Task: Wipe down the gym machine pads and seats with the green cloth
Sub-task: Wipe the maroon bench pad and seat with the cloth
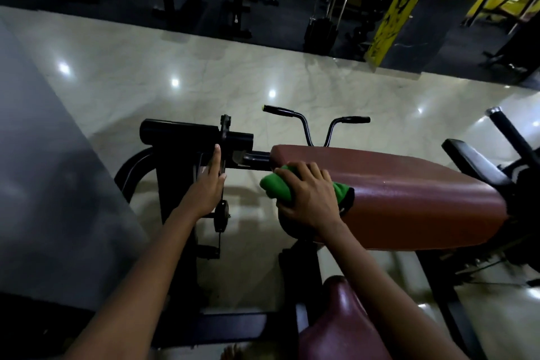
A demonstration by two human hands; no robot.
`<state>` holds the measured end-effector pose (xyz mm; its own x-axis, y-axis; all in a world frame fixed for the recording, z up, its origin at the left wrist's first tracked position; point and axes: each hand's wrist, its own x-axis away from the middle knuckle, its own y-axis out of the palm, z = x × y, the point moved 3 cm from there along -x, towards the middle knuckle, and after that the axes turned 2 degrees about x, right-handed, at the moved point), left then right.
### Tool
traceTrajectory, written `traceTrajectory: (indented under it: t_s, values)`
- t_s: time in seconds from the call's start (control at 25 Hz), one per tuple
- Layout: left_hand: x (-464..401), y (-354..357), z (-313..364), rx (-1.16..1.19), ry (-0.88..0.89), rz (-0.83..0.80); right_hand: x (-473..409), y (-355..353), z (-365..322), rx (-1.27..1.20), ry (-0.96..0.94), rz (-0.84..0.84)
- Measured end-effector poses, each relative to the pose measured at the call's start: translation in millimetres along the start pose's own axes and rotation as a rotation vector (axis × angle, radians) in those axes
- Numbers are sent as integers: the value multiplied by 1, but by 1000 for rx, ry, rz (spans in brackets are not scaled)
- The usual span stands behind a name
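Green cloth (280, 187) under right hand (306, 199), gripped, on long brown vinyl pad's (409, 196) left end; near maroon seat (342, 327) likely pending. Left hand (209, 184) flat, fingers straight, on black frame (193, 131).

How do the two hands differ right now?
The right hand presses the bunched green cloth on the long reddish-brown padded pad, fingers curled over it. The left hand holds no cloth; its fingers lie straight against the black metal frame. Both are bare.
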<state>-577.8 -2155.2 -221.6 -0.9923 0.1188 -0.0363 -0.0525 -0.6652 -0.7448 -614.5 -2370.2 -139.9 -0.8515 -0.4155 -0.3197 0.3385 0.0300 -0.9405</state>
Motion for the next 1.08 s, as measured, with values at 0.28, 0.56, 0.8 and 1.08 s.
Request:
traceTrajectory:
  t_s: [0.28, 0.56, 0.8, 1.08]
  values:
    - [5, -4, -3, 33, -76, -16, 16, 13, -21, 265, -464, -15]
    - [3, -4, -5, 49, -99, -22, 22, 26, -41, 449, -461, -162]
    - [5, -6, -4, 29, -106, -26, 11, 23, -37, 374, -434, -39]
    - [-4, -8, 33, 32, -31, 80, 41, 41, -27, 527, -808, 9]
